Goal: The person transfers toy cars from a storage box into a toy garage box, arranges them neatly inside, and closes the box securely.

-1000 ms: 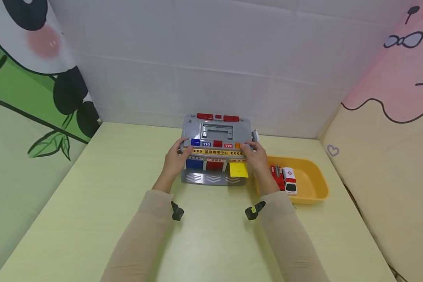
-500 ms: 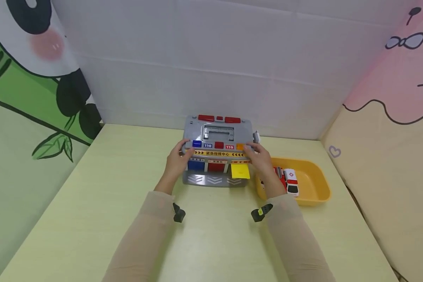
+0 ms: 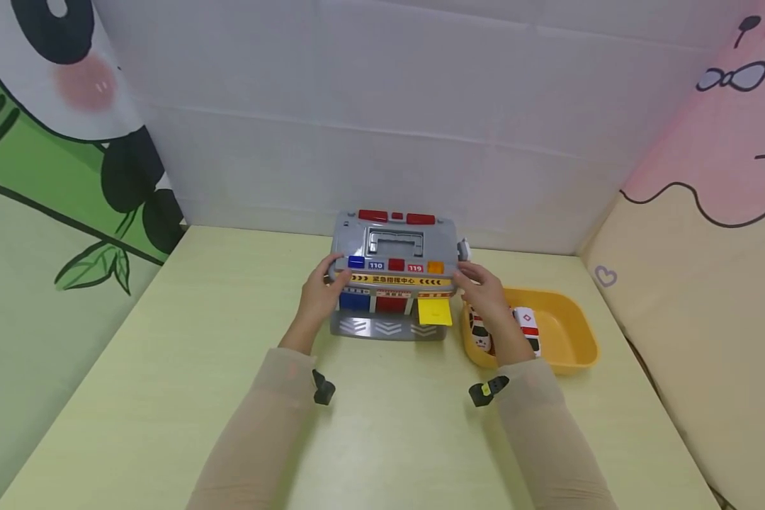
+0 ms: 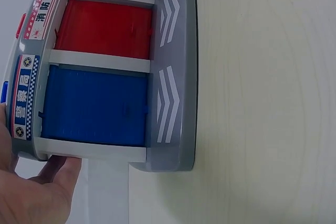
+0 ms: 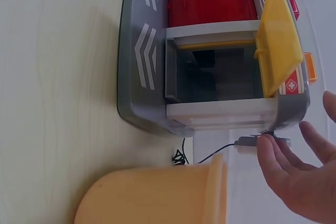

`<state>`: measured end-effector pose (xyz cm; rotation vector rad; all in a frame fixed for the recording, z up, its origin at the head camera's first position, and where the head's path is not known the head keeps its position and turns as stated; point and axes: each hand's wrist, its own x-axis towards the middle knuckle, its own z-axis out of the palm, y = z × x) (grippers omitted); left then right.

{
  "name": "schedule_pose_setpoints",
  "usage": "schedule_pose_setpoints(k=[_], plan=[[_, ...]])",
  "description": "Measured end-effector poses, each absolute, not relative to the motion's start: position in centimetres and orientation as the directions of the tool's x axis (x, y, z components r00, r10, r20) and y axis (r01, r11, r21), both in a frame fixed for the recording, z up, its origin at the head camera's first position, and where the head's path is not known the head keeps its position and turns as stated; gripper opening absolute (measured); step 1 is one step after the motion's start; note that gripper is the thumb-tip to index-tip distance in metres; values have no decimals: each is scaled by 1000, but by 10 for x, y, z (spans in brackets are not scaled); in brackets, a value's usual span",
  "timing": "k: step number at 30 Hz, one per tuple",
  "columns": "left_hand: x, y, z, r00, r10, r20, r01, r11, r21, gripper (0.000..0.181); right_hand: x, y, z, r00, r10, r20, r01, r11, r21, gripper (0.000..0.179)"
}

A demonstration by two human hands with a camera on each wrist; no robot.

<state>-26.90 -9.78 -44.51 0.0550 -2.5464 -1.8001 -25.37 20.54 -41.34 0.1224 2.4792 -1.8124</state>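
Observation:
A grey toy garage (image 3: 350, 237) with a carrying handle stands near the back of the table. My left hand (image 3: 317, 297) grips its left end, thumb on the roof's front edge and fingers at the side wall. In the left wrist view the blue door (image 4: 94, 106) and red door (image 4: 105, 30) are down. The yellow door (image 5: 278, 40) is swung up, showing a dark bay behind it. My right hand (image 3: 489, 301) is at the right end with fingers spread and loosely bent, holding nothing. Beside its fingertips is a small grey-and-white piece (image 5: 252, 145) on the garage's side.
A yellow bin (image 3: 567, 340) stands right of the garage, partly under my right forearm. In it are a toy ambulance (image 3: 528, 326) and another toy car (image 3: 480, 336). A black cord (image 5: 181, 156) lies between garage and bin. A white wall rises behind the table.
My right hand has let go of the garage's front right corner and shifted right, uncovering the orange light. My left hand keeps its grip, and the garage stays in place.

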Motion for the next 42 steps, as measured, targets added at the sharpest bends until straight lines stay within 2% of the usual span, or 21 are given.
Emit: schedule_pose_setpoints(k=[7,15,35,42], plan=[[-269,-99,-445,-999,-42,3,-11,325,946,49,-252,213,-414,-991,48,-126,135,303,-943,56],[-270,-102,-443,-999,-49,6,-10,328,945,48,-251,223,-415,-995,34,-98,104,309,-945,55],[-268,-99,-443,-999,-41,-7,-19,316,949,48,-228,279,-412,-997,2,-83,75,438,-896,56],[-268,-98,-445,-999,-43,-11,-24,320,947,48,-224,293,-414,-993,35,-114,118,448,-886,57]])
